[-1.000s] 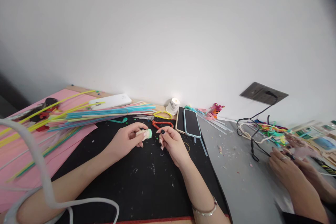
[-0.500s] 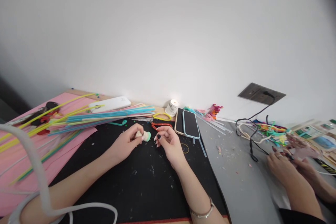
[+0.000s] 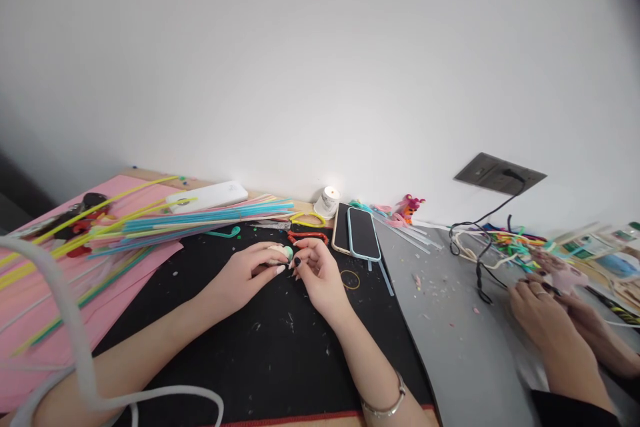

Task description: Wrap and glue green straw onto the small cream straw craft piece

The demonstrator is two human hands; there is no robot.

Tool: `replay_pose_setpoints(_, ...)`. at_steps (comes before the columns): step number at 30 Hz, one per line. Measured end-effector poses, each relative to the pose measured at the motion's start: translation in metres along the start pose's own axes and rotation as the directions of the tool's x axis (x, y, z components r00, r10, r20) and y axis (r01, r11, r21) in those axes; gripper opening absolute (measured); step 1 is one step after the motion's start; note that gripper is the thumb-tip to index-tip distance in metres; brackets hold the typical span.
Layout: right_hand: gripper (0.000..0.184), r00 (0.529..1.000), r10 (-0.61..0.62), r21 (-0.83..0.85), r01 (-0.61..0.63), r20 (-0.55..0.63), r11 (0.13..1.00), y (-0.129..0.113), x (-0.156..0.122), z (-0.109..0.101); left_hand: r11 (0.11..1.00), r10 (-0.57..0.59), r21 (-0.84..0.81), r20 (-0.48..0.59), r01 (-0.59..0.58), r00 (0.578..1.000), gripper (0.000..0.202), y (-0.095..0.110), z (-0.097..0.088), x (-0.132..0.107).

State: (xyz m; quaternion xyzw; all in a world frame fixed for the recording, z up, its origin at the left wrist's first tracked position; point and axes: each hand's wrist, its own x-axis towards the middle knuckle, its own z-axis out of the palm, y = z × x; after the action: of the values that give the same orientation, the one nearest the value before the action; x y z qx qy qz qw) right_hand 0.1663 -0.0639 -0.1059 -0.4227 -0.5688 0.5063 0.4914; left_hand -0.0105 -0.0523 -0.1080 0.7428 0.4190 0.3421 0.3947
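Observation:
My left hand (image 3: 253,275) is closed around a small white and mint-green craft piece (image 3: 281,253), mostly covered by the fingers. Close against its green end is my right hand (image 3: 316,273), its dark-nailed thumb and forefinger pinched together. Whatever lies between those fingertips is too small to make out. Both hands are over a black mat (image 3: 280,353) sprinkled with tiny scraps. Just beyond them lie red-handled scissors (image 3: 320,238) and a yellow loop-shaped handle (image 3: 309,218).
Colourful fuzzy stems (image 3: 210,217) lie on pink sheets (image 3: 120,313) at left, near a white box (image 3: 213,196). A white cup with a candle (image 3: 329,202) and two phones (image 3: 363,233) stand behind. At right are a cable (image 3: 483,260) and another person's hands (image 3: 545,313).
My two hands have come together. The left hand's fingers have shifted over the white and green piece, covering more of it, and its green end now meets the right fingertips.

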Motion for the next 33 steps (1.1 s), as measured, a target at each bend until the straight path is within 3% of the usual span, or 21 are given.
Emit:
replay_pose_setpoints(6, 0.024, 1.0, -0.026, -0.136, 0.028, 0.016, 0.99, 0.0042, -0.0007, -0.0005, 0.975, 0.137, 0.17, 0.03, -0.14, 0.99, 0.024, -0.0015, -0.0016, 0.001)
replay_pose_setpoints(18, 0.025, 0.999, -0.039, -0.237, 0.04, 0.007, 0.971, 0.0068, -0.0014, 0.0008, 0.92, 0.211, 0.323, 0.074, -0.224, 0.975, 0.025, 0.0054, -0.0025, -0.0029)
replay_pose_setpoints(33, 0.027, 1.0, -0.008, -0.195, 0.008, 0.002, 0.981, 0.0093, -0.0004, 0.0039, 0.915, 0.255, 0.318, 0.027, -0.25, 0.967, 0.017, 0.0043, -0.0005, -0.0002)
